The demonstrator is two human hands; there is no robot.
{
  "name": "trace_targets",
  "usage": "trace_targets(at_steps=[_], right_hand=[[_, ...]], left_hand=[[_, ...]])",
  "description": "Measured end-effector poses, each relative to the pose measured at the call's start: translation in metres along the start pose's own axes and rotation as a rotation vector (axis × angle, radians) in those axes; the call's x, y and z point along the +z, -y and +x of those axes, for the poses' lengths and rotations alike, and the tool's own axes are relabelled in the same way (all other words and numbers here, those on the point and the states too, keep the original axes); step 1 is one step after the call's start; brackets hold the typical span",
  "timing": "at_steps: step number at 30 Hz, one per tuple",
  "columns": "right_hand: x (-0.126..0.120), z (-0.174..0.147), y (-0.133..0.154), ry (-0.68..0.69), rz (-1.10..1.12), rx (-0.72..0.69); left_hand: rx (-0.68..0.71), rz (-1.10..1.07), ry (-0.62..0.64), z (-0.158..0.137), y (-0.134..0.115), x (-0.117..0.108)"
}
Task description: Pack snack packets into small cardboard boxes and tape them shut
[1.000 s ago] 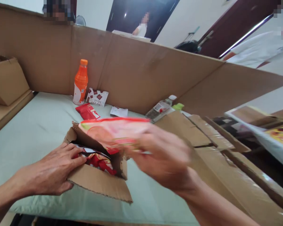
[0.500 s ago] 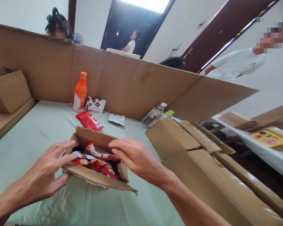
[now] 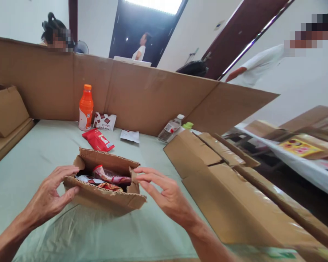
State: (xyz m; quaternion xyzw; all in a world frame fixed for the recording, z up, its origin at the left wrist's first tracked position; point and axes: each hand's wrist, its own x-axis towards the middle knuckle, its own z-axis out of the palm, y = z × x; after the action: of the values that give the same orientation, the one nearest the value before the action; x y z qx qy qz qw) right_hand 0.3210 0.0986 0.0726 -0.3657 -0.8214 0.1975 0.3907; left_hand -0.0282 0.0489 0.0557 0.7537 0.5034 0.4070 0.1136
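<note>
A small cardboard box (image 3: 104, 202) with its top open stands on the green cloth, tilted a little in view. Inside lie several snack packets, among them a red and pink packet (image 3: 112, 176) and a white one (image 3: 89, 179) with brown marks. My left hand (image 3: 53, 191) holds the box's left corner, fingers on the side flap and thumb against the front wall. At the right end my right hand (image 3: 164, 193) has its fingers stretched out and apart, their tips touching or very near the right flap (image 3: 133, 182).
Behind the box are a red packet (image 3: 98, 140), a white Super Meal packet (image 3: 105, 121), a small white sachet (image 3: 129, 136) and an orange bottle (image 3: 86, 109). A clear bottle (image 3: 171, 128) leans near larger cardboard boxes (image 3: 221, 203). A cardboard wall (image 3: 153, 98) borders the cloth; people are beyond.
My right hand has moved from over the box's opening to outside its right flap. The front flap stands more upright, hiding more of the packets. The whole view has shifted slightly.
</note>
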Motion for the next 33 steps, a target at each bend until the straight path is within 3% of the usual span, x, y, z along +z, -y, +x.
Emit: trace_targets(at_steps=[5,9,12,16,21,28,31,33], right_hand=[[-0.002,-0.011,-0.005,-0.145,0.026,-0.044],[0.006,-0.001,-0.007,-0.135,-0.167,-0.049],[0.013,0.003,-0.013,0.010,-0.180,-0.093],[0.022,-0.014,-0.022,0.205,-0.235,-0.264],[0.035,-0.030,-0.035,0.197,-0.322,-0.278],[0.048,-0.013,-0.039,0.192,-0.263,-0.299],[0.039,-0.023,-0.038,0.187,-0.283,-0.266],[0.025,-0.037,-0.040,0.161,-0.315,-0.235]], left_hand=[[-0.169,-0.004,-0.051,0.007,-0.002,0.007],[-0.164,0.043,-0.143,0.015,0.004,0.021],[-0.144,0.061,-0.140,0.013,0.013,0.027],[-0.129,0.048,-0.034,0.003,0.029,0.027],[-0.103,-0.029,0.086,-0.008,0.047,0.016],[-0.076,0.139,0.156,-0.023,0.060,-0.010],[0.012,0.166,0.188,-0.017,0.059,-0.004],[0.075,0.143,0.214,-0.003,0.051,0.011]])
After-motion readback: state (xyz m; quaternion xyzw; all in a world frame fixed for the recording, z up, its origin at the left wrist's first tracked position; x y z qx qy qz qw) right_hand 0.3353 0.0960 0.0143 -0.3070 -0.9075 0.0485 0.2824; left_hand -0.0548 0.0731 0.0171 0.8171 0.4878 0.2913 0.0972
